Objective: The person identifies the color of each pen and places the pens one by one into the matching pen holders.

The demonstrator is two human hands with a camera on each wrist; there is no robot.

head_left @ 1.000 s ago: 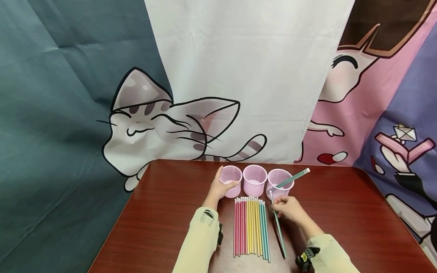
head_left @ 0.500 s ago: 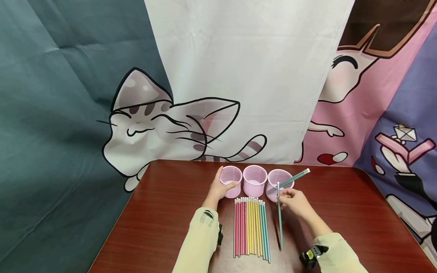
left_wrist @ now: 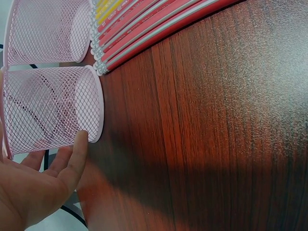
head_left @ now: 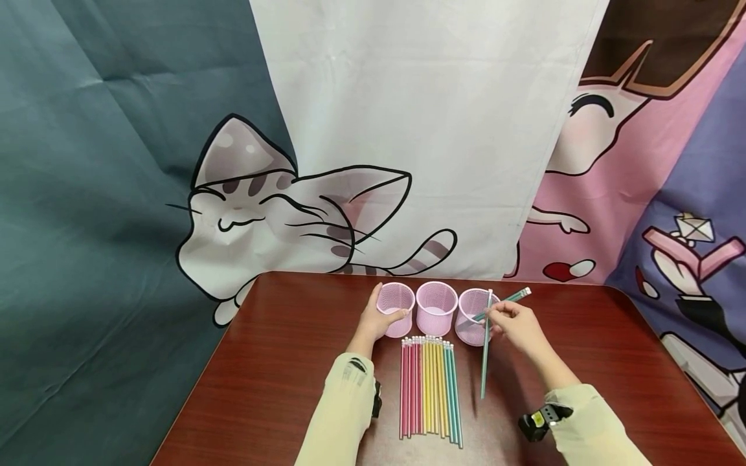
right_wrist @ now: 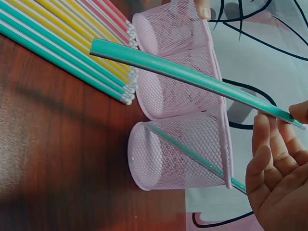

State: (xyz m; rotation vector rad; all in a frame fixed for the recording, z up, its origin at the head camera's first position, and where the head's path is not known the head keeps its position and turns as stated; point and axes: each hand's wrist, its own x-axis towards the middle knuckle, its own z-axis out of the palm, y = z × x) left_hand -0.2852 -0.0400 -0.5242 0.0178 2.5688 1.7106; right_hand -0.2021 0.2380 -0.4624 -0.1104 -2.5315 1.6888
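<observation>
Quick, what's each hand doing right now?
Left hand: grips the left mesh cup.
Right hand: pinches a green pencil beside the right mesh cup.

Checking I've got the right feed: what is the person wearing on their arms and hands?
Both arms are in pale yellow-green long sleeves. The left sleeve has a dark printed mark near its cuff. A black device is strapped at each wrist. The left hand and right hand are bare, without gloves.
</observation>
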